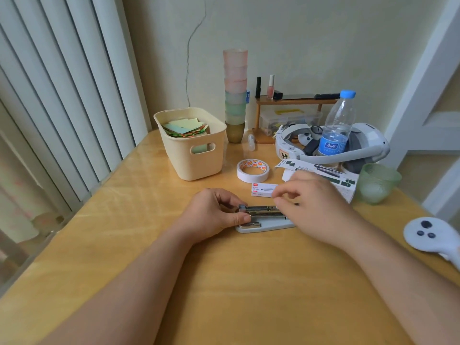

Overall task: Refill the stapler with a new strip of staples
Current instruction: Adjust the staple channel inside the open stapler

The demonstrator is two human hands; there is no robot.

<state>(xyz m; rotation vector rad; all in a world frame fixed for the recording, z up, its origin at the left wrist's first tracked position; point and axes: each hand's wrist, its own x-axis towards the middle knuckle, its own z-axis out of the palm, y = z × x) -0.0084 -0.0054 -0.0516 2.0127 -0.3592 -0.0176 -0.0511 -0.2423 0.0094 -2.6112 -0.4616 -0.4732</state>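
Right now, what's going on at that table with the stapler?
A person is working on a stapler that lies on the wooden table. The left hand grips its front end, fingers pinching the metal magazine, which shows bare on top. The right hand is at the rear, fingers curled over the magazine; whether it holds a staple strip cannot be told. A small staple box lies just behind the stapler, near a roll of tape.

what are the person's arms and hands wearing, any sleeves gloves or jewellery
Nothing shows on them. The left hand and right hand are bare, with no gloves, and no rings or watch can be seen. Both forearms are uncovered right down to the bottom edge of the head view, so no sleeve is in sight.
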